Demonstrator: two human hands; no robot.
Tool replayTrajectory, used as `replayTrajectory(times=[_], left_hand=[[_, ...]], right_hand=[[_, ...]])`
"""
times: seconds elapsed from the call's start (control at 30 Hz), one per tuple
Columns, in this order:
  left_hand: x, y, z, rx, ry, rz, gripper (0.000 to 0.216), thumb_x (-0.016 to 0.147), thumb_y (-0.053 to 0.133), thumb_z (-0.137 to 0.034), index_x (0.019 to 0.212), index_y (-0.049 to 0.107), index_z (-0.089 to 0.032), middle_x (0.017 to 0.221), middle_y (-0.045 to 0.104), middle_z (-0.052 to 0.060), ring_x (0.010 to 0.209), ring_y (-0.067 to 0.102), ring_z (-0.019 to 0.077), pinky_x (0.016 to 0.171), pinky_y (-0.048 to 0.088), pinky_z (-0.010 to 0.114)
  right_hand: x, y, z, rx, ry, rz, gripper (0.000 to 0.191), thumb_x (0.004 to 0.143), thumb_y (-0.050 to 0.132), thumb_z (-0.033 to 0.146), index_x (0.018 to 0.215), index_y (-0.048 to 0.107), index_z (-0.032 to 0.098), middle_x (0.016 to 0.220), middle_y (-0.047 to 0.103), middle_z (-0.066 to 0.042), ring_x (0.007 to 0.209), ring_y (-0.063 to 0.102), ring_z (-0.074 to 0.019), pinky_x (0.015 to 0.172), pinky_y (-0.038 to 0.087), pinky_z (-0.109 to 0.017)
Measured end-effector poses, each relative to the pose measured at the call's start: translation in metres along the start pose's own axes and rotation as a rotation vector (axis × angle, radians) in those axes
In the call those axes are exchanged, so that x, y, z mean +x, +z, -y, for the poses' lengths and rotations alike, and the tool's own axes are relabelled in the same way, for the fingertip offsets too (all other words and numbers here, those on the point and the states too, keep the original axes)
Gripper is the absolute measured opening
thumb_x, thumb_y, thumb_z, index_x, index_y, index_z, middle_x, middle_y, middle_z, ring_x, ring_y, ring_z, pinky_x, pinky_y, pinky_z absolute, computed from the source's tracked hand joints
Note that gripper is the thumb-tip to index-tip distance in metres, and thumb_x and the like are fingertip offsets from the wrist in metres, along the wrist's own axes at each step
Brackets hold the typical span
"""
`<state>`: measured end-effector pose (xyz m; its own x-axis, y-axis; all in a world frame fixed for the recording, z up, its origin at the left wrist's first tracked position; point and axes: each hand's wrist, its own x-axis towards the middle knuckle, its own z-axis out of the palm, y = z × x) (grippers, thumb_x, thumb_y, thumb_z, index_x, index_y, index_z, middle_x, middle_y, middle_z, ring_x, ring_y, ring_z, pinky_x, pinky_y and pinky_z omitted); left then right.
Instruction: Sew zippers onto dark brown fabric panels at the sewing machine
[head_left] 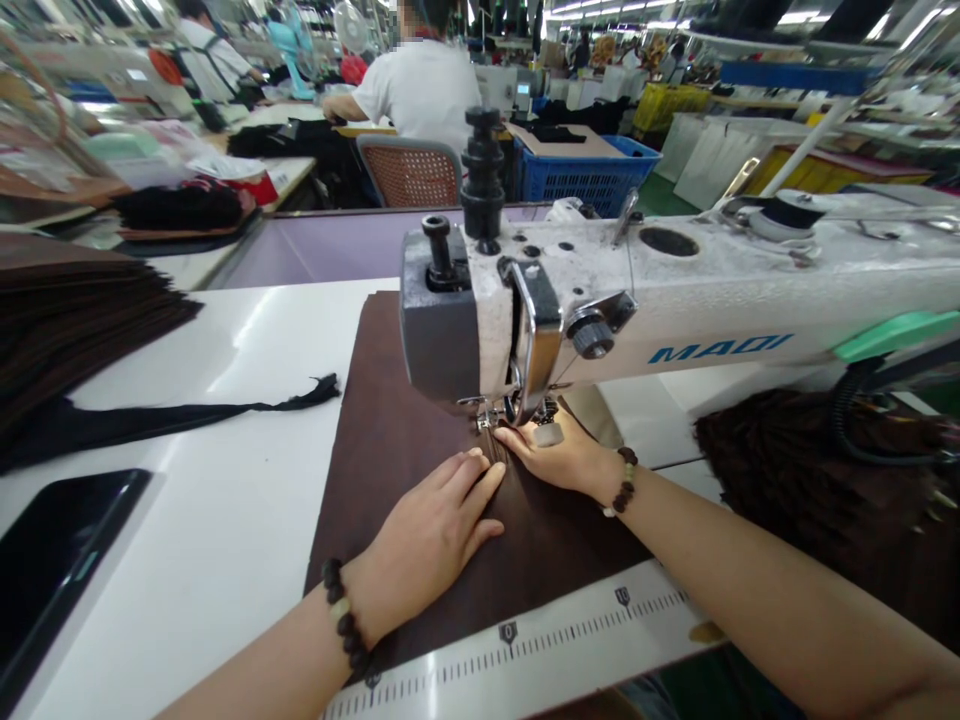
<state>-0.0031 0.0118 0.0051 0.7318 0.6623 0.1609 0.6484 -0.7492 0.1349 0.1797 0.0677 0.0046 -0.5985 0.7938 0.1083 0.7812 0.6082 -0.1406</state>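
Note:
A piece of dark brown fabric lies on the white table under the head of a sewing machine. My left hand rests on it in front of the presser foot, fingers stretched out and pressing down beside a gathered fold. Close to the right of the foot, my right hand lies on the same fabric, its thumb pointing toward the needle area. The machine partly hides the fingers of that hand. Both wrists wear beaded bracelets.
Stacked brown fabric pieces stand at the left, with a black strip trailing out. A dark phone lies nearby. A ruler strip runs along the front edge. More dark fabric is at right. Behind sits a person near a blue crate.

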Motion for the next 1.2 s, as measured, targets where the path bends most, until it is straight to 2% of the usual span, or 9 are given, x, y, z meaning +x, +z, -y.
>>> replayTrajectory(times=[0.1, 0.27, 0.43, 0.7, 0.93, 1.0, 1.07, 1.13, 1.2], left_hand=[[0.004, -0.003, -0.001, 0.040, 0.022, 0.012, 0.040, 0.084, 0.054, -0.028, 0.117, 0.048, -0.006, 0.112, 0.053, 0.015, 0.107, 0.050, 0.0278, 0.091, 0.046, 0.040], [0.005, -0.004, 0.000, 0.064, 0.046, 0.005, 0.035, 0.085, 0.051, -0.029, 0.114, 0.051, -0.007, 0.112, 0.053, 0.015, 0.107, 0.051, 0.0271, 0.092, 0.046, 0.039], [0.002, -0.002, 0.001, 0.052, 0.052, -0.015, 0.035, 0.085, 0.051, -0.029, 0.114, 0.051, -0.010, 0.112, 0.052, 0.015, 0.107, 0.051, 0.0276, 0.092, 0.045, 0.040], [-0.001, 0.004, -0.003, 0.085, 0.045, -0.015, 0.043, 0.088, 0.045, -0.032, 0.121, 0.046, -0.006, 0.116, 0.052, 0.017, 0.112, 0.048, 0.0294, 0.095, 0.042, 0.041], [0.001, 0.005, 0.000, 0.038, 0.042, -0.054, 0.036, 0.090, 0.041, -0.029, 0.117, 0.049, -0.006, 0.114, 0.054, 0.017, 0.112, 0.049, 0.0271, 0.096, 0.042, 0.040], [-0.001, -0.002, -0.004, 0.039, 0.017, -0.029, 0.041, 0.087, 0.047, -0.034, 0.116, 0.050, -0.005, 0.116, 0.054, 0.018, 0.113, 0.048, 0.0280, 0.096, 0.042, 0.041], [-0.007, -0.011, -0.011, 0.045, 0.002, 0.024, 0.057, 0.081, 0.053, -0.048, 0.117, 0.050, -0.004, 0.122, 0.051, 0.021, 0.115, 0.046, 0.0315, 0.096, 0.041, 0.046], [-0.016, -0.020, -0.020, 0.037, 0.017, 0.096, 0.074, 0.071, 0.055, -0.063, 0.117, 0.051, -0.006, 0.125, 0.048, 0.022, 0.116, 0.045, 0.0347, 0.094, 0.040, 0.051], [-0.024, -0.025, -0.027, 0.022, 0.044, 0.157, 0.068, 0.072, 0.056, -0.061, 0.116, 0.053, -0.010, 0.125, 0.050, 0.020, 0.114, 0.047, 0.0332, 0.093, 0.041, 0.049]], right_hand=[[0.000, -0.001, 0.000, 0.017, 0.006, -0.032, 0.029, 0.090, 0.035, 0.021, 0.088, 0.064, 0.015, 0.082, 0.061, -0.009, 0.089, 0.052, -0.0194, 0.085, 0.035, -0.034], [0.000, 0.004, -0.001, 0.011, 0.014, -0.041, 0.029, 0.088, 0.039, 0.021, 0.076, 0.064, 0.016, 0.080, 0.061, -0.008, 0.091, 0.051, -0.0194, 0.087, 0.034, -0.033], [0.000, 0.005, -0.001, 0.001, 0.013, -0.042, 0.026, 0.088, 0.039, 0.020, 0.081, 0.064, 0.016, 0.079, 0.060, -0.007, 0.090, 0.051, -0.0192, 0.087, 0.033, -0.033], [0.001, 0.005, -0.003, -0.019, -0.003, -0.031, 0.025, 0.088, 0.039, 0.022, 0.086, 0.064, 0.016, 0.079, 0.060, -0.007, 0.090, 0.051, -0.0195, 0.085, 0.033, -0.033], [0.001, 0.004, -0.003, 0.024, 0.018, -0.024, 0.025, 0.088, 0.041, 0.023, 0.085, 0.064, 0.015, 0.082, 0.061, -0.007, 0.090, 0.052, -0.0196, 0.087, 0.035, -0.034], [-0.001, 0.003, -0.005, 0.061, 0.047, -0.019, 0.023, 0.087, 0.045, 0.025, 0.083, 0.065, 0.014, 0.084, 0.061, -0.008, 0.090, 0.052, -0.0198, 0.086, 0.037, -0.033], [-0.008, 0.001, -0.007, 0.137, 0.052, -0.053, 0.023, 0.086, 0.047, 0.027, 0.083, 0.065, 0.013, 0.089, 0.061, -0.009, 0.092, 0.052, -0.0193, 0.085, 0.040, -0.032], [-0.016, -0.002, -0.008, 0.243, -0.002, -0.113, 0.023, 0.087, 0.045, 0.026, 0.092, 0.064, 0.014, 0.098, 0.060, -0.009, 0.097, 0.051, -0.0180, 0.087, 0.041, -0.030], [-0.025, -0.005, -0.008, 0.328, -0.098, -0.135, 0.025, 0.088, 0.041, 0.022, 0.101, 0.062, 0.016, 0.108, 0.057, -0.008, 0.103, 0.049, -0.0163, 0.092, 0.039, -0.031]])
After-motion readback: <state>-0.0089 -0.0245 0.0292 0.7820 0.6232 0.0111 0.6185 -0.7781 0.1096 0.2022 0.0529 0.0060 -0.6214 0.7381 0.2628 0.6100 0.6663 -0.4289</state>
